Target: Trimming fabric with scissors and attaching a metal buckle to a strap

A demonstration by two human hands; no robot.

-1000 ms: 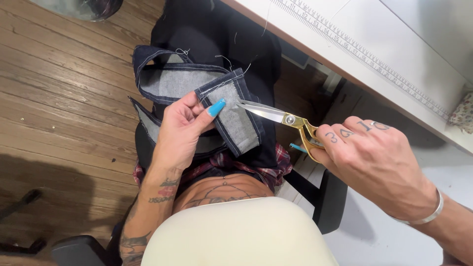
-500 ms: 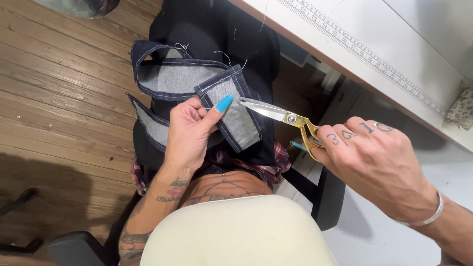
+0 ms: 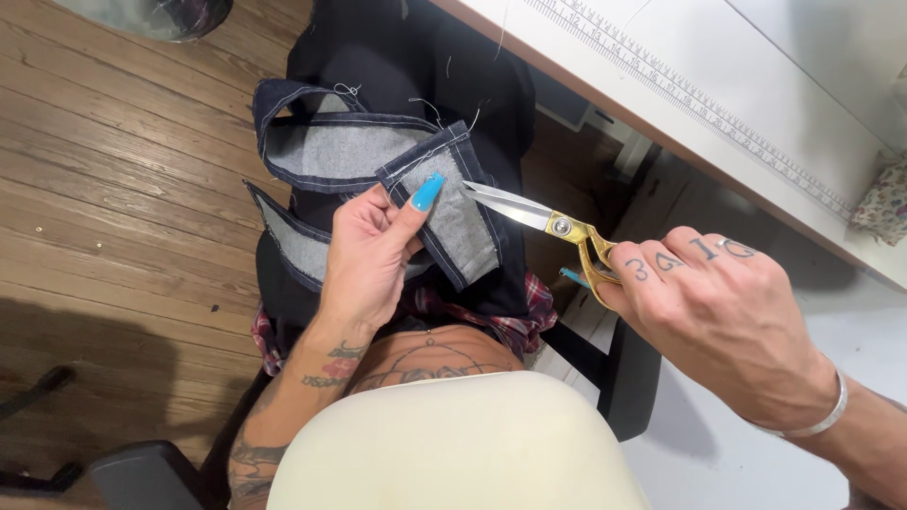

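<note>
The left hand [image 3: 364, 260] pinches a folded strip of dark blue denim with a pale grey underside [image 3: 453, 217] over the lap, thumb pressed on top. The right hand [image 3: 709, 312] is closed through the gold-handled steel scissors [image 3: 548, 222], whose closed tip has crept in to touch the denim's edge. Beyond runs a white table edge with a printed ruler strip [image 3: 699, 104]; no packages or labels show.
</note>
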